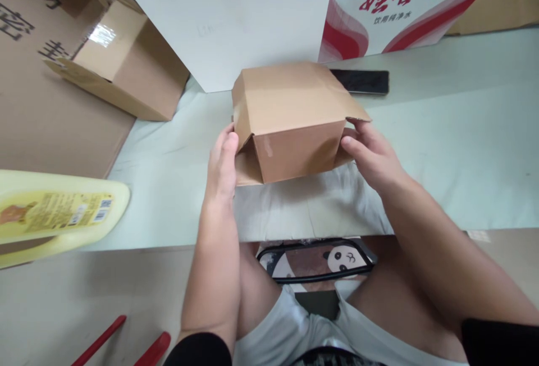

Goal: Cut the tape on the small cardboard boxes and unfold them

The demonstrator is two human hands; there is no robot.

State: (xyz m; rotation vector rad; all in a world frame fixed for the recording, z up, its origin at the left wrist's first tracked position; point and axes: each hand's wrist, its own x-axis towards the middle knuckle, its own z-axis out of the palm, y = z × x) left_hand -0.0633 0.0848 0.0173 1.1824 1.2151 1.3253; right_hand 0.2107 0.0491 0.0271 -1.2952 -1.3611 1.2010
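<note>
A brown cardboard box point(295, 96) is between my two hands, just above or on the pale green tabletop. Side flaps of it stick out loosely at both ends. My left hand point(224, 158) grips the left end, its thumb on the near side and the other fingers mostly behind the cardboard. At the right end, my right hand point(373, 150) has its thumb over the near edge and its fingers under a flap. The inside of the box is hidden from me.
Behind the box lies a black phone point(368, 81). White cartons point(236, 18) line the back, one with red printing point(404, 7). On the left stand a smaller cardboard box point(138, 63) and a yellow jug point(84, 214). A panda-patterned item point(315, 262) is below the table edge point(168, 245).
</note>
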